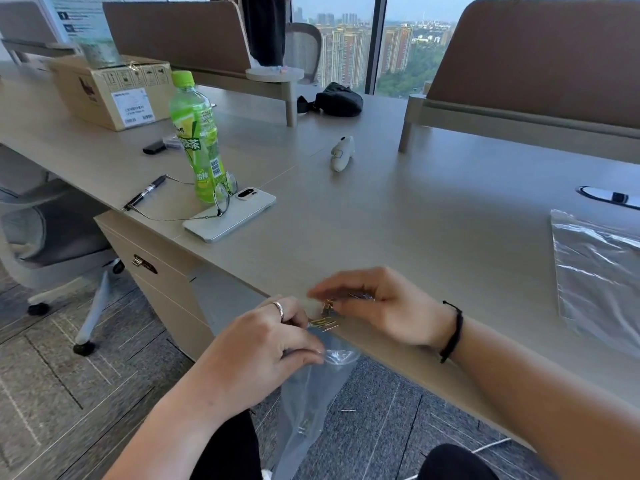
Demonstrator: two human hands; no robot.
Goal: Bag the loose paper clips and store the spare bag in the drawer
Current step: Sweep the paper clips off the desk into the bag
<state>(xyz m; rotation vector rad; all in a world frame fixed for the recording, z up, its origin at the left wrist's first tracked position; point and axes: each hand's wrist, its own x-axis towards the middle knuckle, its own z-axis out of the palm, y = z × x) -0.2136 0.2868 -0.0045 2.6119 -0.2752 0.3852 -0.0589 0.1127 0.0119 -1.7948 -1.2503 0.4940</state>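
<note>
The left hand [266, 344] pinches the mouth of a clear bag [311, 396], which hangs below the desk [398, 220] edge. The right hand [374, 304] lies palm-down on the desk edge, fingers curled over gold clips [325, 318] just beside the bag mouth. A spare bag [595, 271] lies flat on the desk, well to the right of the right hand. The drawer [152, 268] sits left of the left hand, shut.

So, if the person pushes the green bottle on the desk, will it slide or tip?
The green bottle probably tips rather than slides: it stands tall and narrow. It looks full, so likely fairly heavy. Fallen, its round body would probably roll.
</note>
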